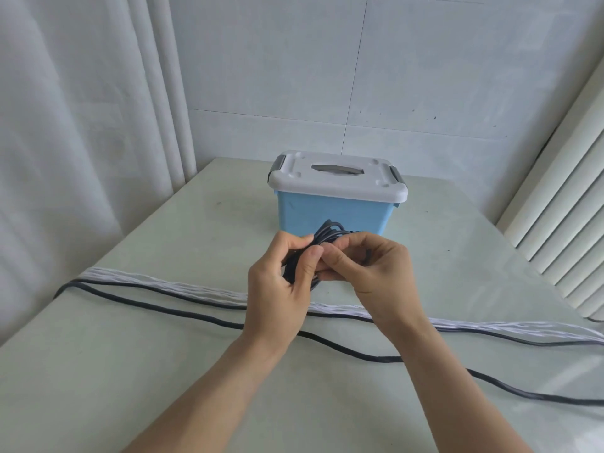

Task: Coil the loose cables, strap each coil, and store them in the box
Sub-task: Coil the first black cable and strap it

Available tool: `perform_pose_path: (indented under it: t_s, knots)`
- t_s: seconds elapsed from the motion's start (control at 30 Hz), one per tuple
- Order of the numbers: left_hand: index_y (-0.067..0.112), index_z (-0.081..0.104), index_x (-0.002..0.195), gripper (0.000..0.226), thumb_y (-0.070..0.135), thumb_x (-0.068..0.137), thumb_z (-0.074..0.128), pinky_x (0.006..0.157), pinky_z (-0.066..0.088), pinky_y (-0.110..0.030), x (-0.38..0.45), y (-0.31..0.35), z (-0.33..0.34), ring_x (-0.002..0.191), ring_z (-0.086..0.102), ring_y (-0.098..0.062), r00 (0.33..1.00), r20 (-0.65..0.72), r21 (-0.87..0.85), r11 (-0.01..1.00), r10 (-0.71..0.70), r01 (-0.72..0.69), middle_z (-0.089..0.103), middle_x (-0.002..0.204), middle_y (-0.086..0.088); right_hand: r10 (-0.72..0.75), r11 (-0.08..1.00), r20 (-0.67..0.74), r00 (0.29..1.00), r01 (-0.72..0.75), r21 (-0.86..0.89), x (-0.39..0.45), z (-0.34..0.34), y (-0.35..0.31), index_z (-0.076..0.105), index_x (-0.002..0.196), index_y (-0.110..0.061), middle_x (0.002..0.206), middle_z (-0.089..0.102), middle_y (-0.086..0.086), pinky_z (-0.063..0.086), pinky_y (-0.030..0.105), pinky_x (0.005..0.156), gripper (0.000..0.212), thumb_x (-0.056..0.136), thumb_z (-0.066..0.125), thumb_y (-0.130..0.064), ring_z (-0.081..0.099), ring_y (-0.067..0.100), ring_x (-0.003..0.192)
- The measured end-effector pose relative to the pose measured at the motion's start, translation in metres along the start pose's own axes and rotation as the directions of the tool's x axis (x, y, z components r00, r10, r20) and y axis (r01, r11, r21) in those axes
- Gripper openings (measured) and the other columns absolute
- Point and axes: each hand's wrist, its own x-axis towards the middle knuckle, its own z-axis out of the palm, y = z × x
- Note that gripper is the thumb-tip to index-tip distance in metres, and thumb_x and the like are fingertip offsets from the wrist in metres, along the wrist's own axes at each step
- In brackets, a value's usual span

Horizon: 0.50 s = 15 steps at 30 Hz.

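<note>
A small coil of dark cable (pixel 330 231) is held above the table between both hands, just in front of the blue box (pixel 333 214). My left hand (pixel 277 282) grips the coil's left side, thumb over the strands. My right hand (pixel 369 266) pinches the coil from the right with curled fingers. Most of the coil is hidden by the fingers. The box stands shut under a white lid (pixel 336 179) with grey latches. A long black cable (pixel 183 313) lies loose across the table, beside a white cable bundle (pixel 183 286).
The pale table (pixel 163 371) ends at a curtain (pixel 81 125) on the left and a tiled wall behind. A white radiator-like panel (pixel 568 223) stands at the right. Loose cables run off both table sides.
</note>
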Motion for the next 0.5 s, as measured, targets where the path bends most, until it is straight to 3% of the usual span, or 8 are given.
perform_pose_path:
  t_s: [0.13,0.27,0.33,0.4,0.5]
  knots:
    - [0.025,0.061,0.094,0.004,0.026,0.097,0.059,0.066,0.051,-0.025,0.002,-0.002,-0.001,0.071,0.065,-0.008,1.000,-0.019,-0.003,1.000,-0.017,0.017,0.065,0.079,0.020,0.028,0.983,0.145,0.989,-0.001,-0.184,0.002,-0.010,-0.003,0.070,0.085,0.005,0.080,0.077,0.013,0.057,0.022,0.072,0.007,0.081,0.076,0.006,0.075,0.020,0.076]
    - [0.025,0.061,0.093,0.006,0.021,0.097,0.059,0.064,0.048,-0.024,0.004,-0.002,-0.003,0.068,0.063,-0.012,1.000,-0.003,0.019,1.000,-0.006,0.006,0.066,0.079,0.011,0.003,0.955,0.223,0.975,0.064,-0.291,0.003,-0.014,0.002,0.073,0.092,0.001,0.087,0.078,0.009,0.060,0.028,0.081,0.011,0.083,0.075,0.007,0.076,0.021,0.084]
    - [0.022,0.061,0.093,0.005,0.018,0.097,0.059,0.063,0.045,-0.022,0.005,-0.003,-0.003,0.065,0.060,-0.011,1.000,0.017,0.033,0.999,-0.008,0.008,0.064,0.077,0.009,-0.086,0.889,0.208,0.974,0.170,-0.425,0.004,-0.015,0.004,0.077,0.086,-0.011,0.079,0.077,0.000,0.058,0.025,0.077,0.009,0.083,0.077,-0.002,0.074,0.016,0.076]
    - [0.019,0.062,0.094,0.004,0.018,0.097,0.059,0.062,0.042,-0.019,0.005,-0.003,-0.003,0.063,0.057,-0.009,0.999,0.044,0.046,0.999,-0.018,0.016,0.061,0.075,0.011,-0.268,0.771,0.197,0.943,0.332,-0.544,0.006,-0.017,0.007,0.077,0.084,-0.024,0.076,0.071,-0.005,0.051,0.016,0.067,0.018,0.084,0.078,-0.007,0.066,0.012,0.068]
    - [0.017,0.062,0.094,0.005,0.016,0.098,0.058,0.062,0.042,-0.018,0.005,-0.002,-0.003,0.061,0.056,-0.007,0.997,0.067,0.040,0.999,-0.025,0.023,0.060,0.073,0.014,-0.468,0.630,0.210,0.858,0.491,-0.602,0.009,-0.016,0.013,0.077,0.088,-0.016,0.088,0.059,-0.003,0.041,0.013,0.069,0.010,0.084,0.078,-0.007,0.057,0.014,0.076]
